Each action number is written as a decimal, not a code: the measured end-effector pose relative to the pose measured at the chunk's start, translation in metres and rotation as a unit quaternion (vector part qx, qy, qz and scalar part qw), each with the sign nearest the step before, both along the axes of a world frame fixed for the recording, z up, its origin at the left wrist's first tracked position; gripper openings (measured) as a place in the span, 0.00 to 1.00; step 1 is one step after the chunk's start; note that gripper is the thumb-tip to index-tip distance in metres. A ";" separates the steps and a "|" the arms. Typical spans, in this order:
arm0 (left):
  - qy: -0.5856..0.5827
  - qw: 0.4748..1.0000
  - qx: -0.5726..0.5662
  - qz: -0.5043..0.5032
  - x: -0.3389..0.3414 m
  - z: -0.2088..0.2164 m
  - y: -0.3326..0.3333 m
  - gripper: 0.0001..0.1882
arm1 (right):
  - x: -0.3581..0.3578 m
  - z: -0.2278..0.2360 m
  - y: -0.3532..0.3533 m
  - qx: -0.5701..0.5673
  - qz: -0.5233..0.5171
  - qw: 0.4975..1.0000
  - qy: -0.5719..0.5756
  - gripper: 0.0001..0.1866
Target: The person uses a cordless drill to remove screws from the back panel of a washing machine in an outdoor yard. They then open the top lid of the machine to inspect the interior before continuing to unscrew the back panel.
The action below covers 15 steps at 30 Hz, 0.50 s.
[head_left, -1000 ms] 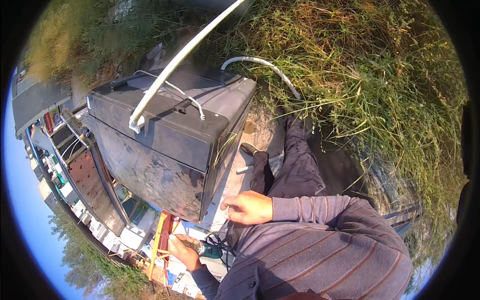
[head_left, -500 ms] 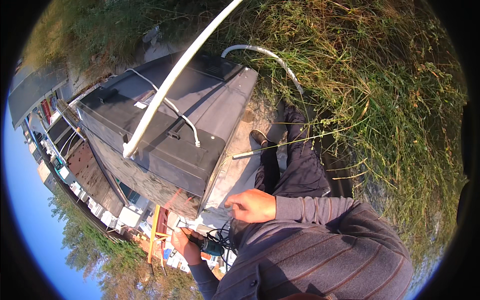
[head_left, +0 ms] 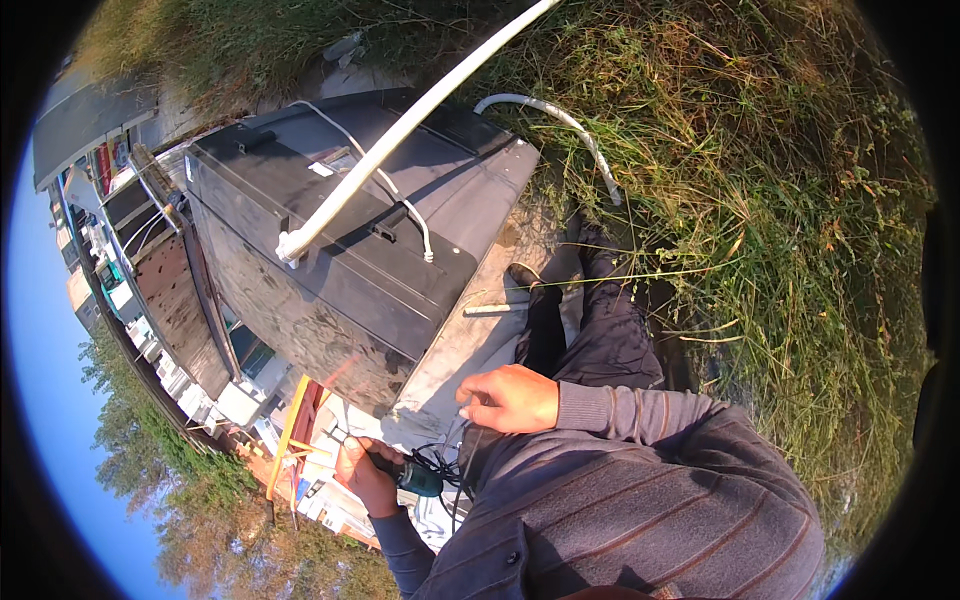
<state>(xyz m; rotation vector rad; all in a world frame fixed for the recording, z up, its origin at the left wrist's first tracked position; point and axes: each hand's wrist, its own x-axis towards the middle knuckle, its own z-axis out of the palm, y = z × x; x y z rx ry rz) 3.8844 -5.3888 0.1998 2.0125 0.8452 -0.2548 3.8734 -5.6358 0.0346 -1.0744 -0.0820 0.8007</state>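
Note:
My left hand (head_left: 368, 478), low in the view, is closed around the dark front part of a dark green power tool (head_left: 420, 480). A thin metal piece shows near its fingertips; what it belongs to is unclear. Black cable (head_left: 437, 462) lies in loops beside the tool. To the right, in front of my body, my right hand (head_left: 512, 399) has its fingers curled in with the thumb against them. Whatever may be inside is hidden. Neither hand touches the big dark old television casing (head_left: 350, 230) beyond them.
A long white pipe (head_left: 420, 110) rises across the casing, and a thin white cord (head_left: 405, 205) lies on top. A curved white hose (head_left: 555, 112) runs toward tall grass (head_left: 780, 200). An orange-yellow frame (head_left: 290, 435) stands at lower left. A short pale stick (head_left: 495, 310) lies on concrete near my feet.
The view has turned slightly, so the casing and pipe appear farther right. Both hands keep nearly the same pose, the left one still at the green tool.

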 end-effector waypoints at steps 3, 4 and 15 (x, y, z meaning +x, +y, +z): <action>-0.061 0.998 -0.028 0.013 0.001 0.024 0.002 0.24 | 0.005 0.014 0.004 -0.002 0.031 0.999 -0.027 0.17; -0.084 0.995 -0.037 0.024 0.001 0.034 0.004 0.24 | 0.008 0.020 0.006 0.000 0.048 0.998 -0.033 0.17; -0.283 0.949 -0.076 0.115 -0.056 0.070 0.049 0.25 | 0.017 0.069 0.067 -0.076 0.162 0.966 -0.189 0.13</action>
